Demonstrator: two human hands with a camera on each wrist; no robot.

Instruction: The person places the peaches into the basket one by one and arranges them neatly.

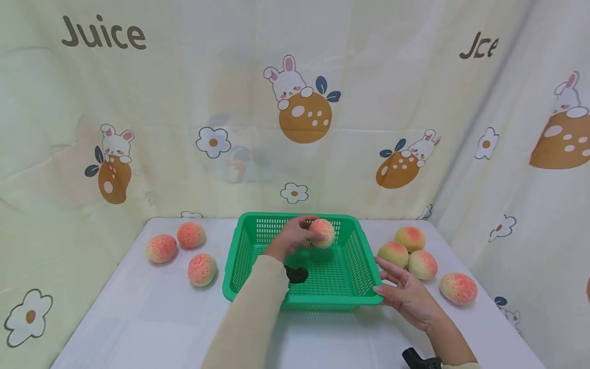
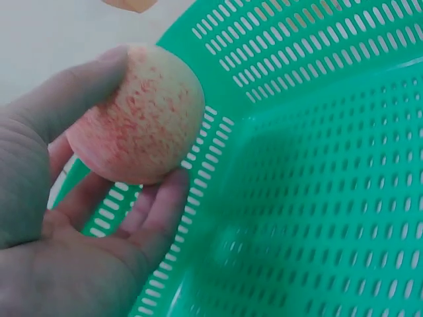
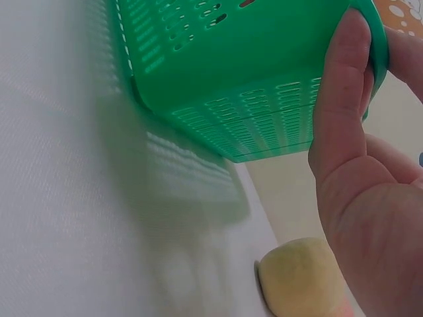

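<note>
A green plastic basket (image 1: pixel 322 300) with slotted walls sits at the middle of the white-covered table. Over its far part, my left hand (image 1: pixel 295 237) holds a pink-speckled peach (image 1: pixel 322 233) between thumb and fingers. The left wrist view shows the same peach (image 2: pixel 142 119) above the basket's slotted wall, clear of the floor. With thumb and fingers, my right hand (image 1: pixel 405 294) pinches the basket's rim at the near right corner. In the right wrist view, the thumb (image 3: pixel 344 72) lies against the outside of the rim, and a shadow falls on the cloth beneath.
Three peaches, one of them here (image 1: pixel 202 269), lie left of the basket. Several more peaches (image 1: pixel 422 264) lie to its right, close to my right hand, with one (image 1: pixel 458 288) apart nearer the table's right edge. A printed curtain (image 1: pixel 184 102) hangs behind the table.
</note>
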